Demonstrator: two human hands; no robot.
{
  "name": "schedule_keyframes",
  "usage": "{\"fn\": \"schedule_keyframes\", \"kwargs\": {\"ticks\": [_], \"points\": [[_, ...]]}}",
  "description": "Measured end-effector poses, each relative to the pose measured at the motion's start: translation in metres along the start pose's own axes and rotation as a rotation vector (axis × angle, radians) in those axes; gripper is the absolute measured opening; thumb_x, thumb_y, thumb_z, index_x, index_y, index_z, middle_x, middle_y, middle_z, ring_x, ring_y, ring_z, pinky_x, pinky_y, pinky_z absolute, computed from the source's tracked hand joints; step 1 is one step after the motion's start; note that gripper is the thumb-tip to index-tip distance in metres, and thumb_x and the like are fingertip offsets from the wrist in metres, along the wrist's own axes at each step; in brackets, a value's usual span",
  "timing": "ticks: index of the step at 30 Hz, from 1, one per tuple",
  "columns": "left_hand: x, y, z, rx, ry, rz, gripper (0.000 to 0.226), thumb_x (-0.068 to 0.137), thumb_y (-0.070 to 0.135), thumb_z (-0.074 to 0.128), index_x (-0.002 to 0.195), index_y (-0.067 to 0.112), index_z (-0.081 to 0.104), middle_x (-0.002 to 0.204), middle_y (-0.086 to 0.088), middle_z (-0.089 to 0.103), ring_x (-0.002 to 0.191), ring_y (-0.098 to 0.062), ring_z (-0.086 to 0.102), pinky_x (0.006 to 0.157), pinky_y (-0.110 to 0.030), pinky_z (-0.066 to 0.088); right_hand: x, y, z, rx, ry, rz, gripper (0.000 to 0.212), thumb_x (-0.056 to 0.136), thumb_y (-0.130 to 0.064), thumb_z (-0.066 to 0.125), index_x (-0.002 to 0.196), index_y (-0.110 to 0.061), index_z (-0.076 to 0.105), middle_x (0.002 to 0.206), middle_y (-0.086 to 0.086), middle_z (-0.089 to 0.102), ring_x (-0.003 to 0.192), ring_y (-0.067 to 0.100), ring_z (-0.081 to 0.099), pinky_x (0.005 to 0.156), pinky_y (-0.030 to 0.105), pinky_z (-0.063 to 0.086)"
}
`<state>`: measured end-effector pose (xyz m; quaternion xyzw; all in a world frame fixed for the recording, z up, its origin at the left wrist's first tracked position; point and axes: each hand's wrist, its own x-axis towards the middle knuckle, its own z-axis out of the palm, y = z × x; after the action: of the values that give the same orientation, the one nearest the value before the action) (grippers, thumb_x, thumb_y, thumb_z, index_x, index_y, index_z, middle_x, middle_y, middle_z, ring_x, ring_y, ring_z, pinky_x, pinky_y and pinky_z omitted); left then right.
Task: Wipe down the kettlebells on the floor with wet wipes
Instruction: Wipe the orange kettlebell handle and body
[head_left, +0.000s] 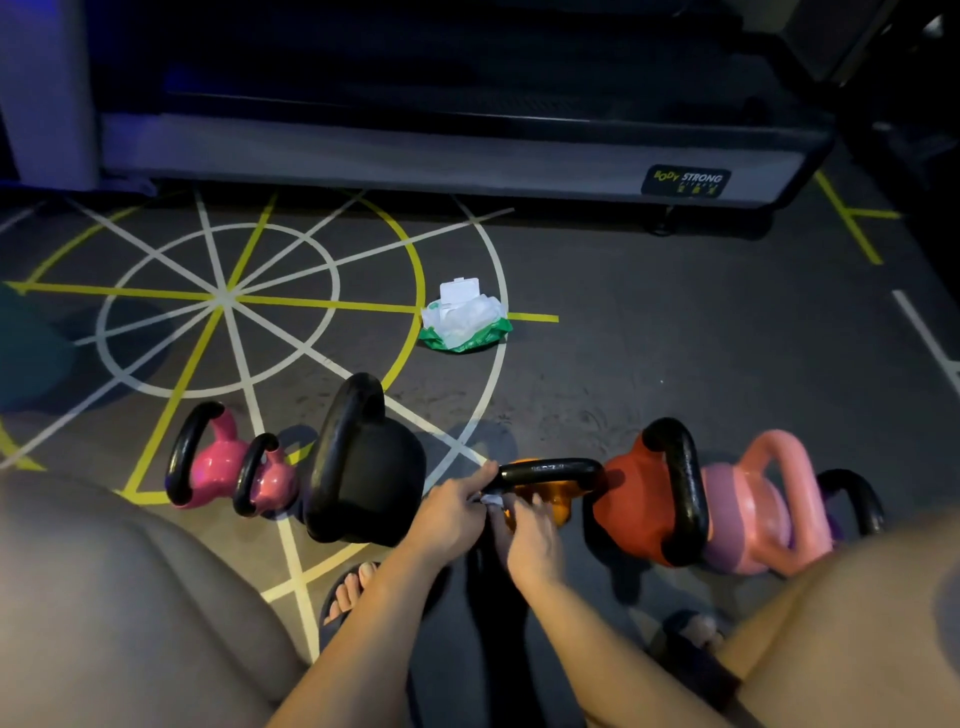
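Orange enamel marks the bell in hand: the orange kettlebell (558, 501) lies on the floor (675, 338) in the middle of the row, between the big black kettlebell (371, 467) and the red kettlebell (631, 499), with its black handle (550, 472) turned crosswise. The left hand (454, 506) is clamped on the handle's near end, thumb on top, and a scrap of white wet wipe (491, 500) shows bunched just under it. The right hand (530, 540) has bent fingers against the orange body beside the wipe. Whether it pinches the wipe or only steadies the bell I cannot tell. To do this step well, I judge the wipe should be opened out rather than wadded, wrapped round the handle and drawn along its full length. It should then go into the corners where handle meets body, while the other hand keeps the bell from rolling. The round body likely needs turning to reach its underside. The wet wipes pack (462, 322) sits open well apart up the floor, should a fresh sheet be needed.
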<state>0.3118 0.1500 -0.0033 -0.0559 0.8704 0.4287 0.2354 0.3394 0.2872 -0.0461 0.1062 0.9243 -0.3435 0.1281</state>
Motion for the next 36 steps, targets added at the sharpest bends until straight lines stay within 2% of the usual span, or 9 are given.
{"fn": "schedule_keyframes", "kwargs": {"ticks": [4, 8, 10, 13, 18, 22, 27, 31, 36], "points": [[-0.004, 0.001, 0.001, 0.019, -0.016, 0.004, 0.062, 0.095, 0.014, 0.048, 0.146, 0.049, 0.043, 0.14, 0.006, 0.06, 0.125, -0.014, 0.058, 0.104, -0.027, 0.045, 0.019, 0.013, 0.006, -0.43, 0.102, -0.158, 0.007, 0.073, -0.025, 0.079, 0.079, -0.025, 0.075, 0.078, -0.002, 0.072, 0.095, 0.025, 0.066, 0.106, 0.038, 0.028], [-0.009, 0.005, 0.005, 0.068, -0.017, 0.036, 0.066, 0.095, 0.011, 0.048, 0.152, 0.043, 0.036, 0.139, 0.0, 0.062, 0.125, -0.023, 0.058, 0.104, -0.031, 0.046, 0.02, 0.016, 0.005, -0.561, 0.073, -0.141, 0.02, 0.058, -0.018, 0.091, 0.068, -0.023, 0.074, 0.074, -0.004, 0.069, 0.087, 0.024, 0.065, 0.102, 0.041, 0.035], [-0.012, 0.006, 0.004, 0.086, -0.03, 0.037, 0.069, 0.094, 0.01, 0.048, 0.153, 0.044, 0.034, 0.138, 0.0, 0.062, 0.123, -0.022, 0.059, 0.102, -0.03, 0.046, 0.016, 0.011, -0.001, -0.492, 0.075, -0.122, 0.014, 0.069, -0.021, 0.085, 0.08, -0.022, 0.076, 0.088, -0.001, 0.071, 0.097, 0.025, 0.065, 0.097, 0.039, 0.045], [-0.017, 0.006, 0.003, 0.092, -0.046, 0.038, 0.07, 0.094, 0.01, 0.047, 0.154, 0.044, 0.031, 0.147, 0.003, 0.054, 0.13, -0.018, 0.055, 0.105, -0.028, 0.043, 0.016, 0.007, -0.009, -0.226, -0.078, -0.009, 0.026, 0.098, -0.026, 0.053, 0.118, -0.019, 0.068, 0.124, 0.007, 0.063, 0.124, 0.028, 0.052, 0.101, 0.035, 0.043], [-0.021, 0.008, 0.002, 0.111, -0.058, 0.038, 0.072, 0.096, 0.006, 0.044, 0.156, 0.041, 0.026, 0.154, 0.003, 0.046, 0.139, -0.015, 0.045, 0.114, -0.026, 0.036, 0.007, -0.004, -0.001, 0.243, -0.034, 0.14, 0.023, 0.099, -0.024, 0.052, 0.105, -0.027, 0.074, 0.107, 0.005, 0.068, 0.109, 0.024, 0.058, 0.089, 0.031, 0.044], [-0.02, 0.01, 0.002, 0.093, -0.057, 0.045, 0.069, 0.099, 0.009, 0.048, 0.156, 0.04, 0.026, 0.15, 0.004, 0.05, 0.134, -0.012, 0.05, 0.101, -0.016, 0.035, -0.008, -0.024, -0.002, 0.836, -0.036, 0.427, 0.022, 0.1, -0.025, 0.055, 0.096, -0.033, 0.076, 0.091, -0.005, 0.076, 0.093, 0.015, 0.071, 0.09, 0.037, 0.055], [-0.021, 0.011, 0.004, 0.06, -0.035, 0.013, 0.07, 0.096, 0.008, 0.05, 0.155, 0.04, 0.03, 0.153, 0.005, 0.046, 0.138, -0.012, 0.046, 0.101, -0.011, 0.03, 0.006, -0.025, -0.014, 1.469, 0.069, 0.637, 0.021, 0.1, -0.008, 0.054, 0.115, -0.001, 0.068, 0.104, 0.017, 0.072, 0.084, 0.027, 0.071, 0.077, 0.035, 0.059], [-0.023, 0.013, 0.004, 0.05, -0.037, -0.002, 0.072, 0.097, 0.005, 0.047, 0.155, 0.043, 0.028, 0.148, -0.001, 0.051, 0.129, -0.015, 0.053, 0.1, -0.015, 0.035, 0.009, -0.012, -0.039, 1.71, 0.105, 0.666, 0.015, 0.102, -0.005, 0.049, 0.106, -0.006, 0.064, 0.121, 0.02, 0.065, 0.108, 0.033, 0.065, 0.089, 0.039, 0.053], [-0.022, 0.012, 0.006, 0.051, -0.038, -0.007, 0.073, 0.098, 0.004, 0.045, 0.154, 0.047, 0.027, 0.154, 0.002, 0.044, 0.136, -0.016, 0.047, 0.105, -0.018, 0.035, 0.011, -0.003, -0.062, 1.805, 0.226, 0.679, 0.015, 0.103, -0.007, 0.047, 0.106, -0.007, 0.062, 0.115, 0.017, 0.063, 0.117, 0.033, 0.06, 0.099, 0.041, 0.049]]}}
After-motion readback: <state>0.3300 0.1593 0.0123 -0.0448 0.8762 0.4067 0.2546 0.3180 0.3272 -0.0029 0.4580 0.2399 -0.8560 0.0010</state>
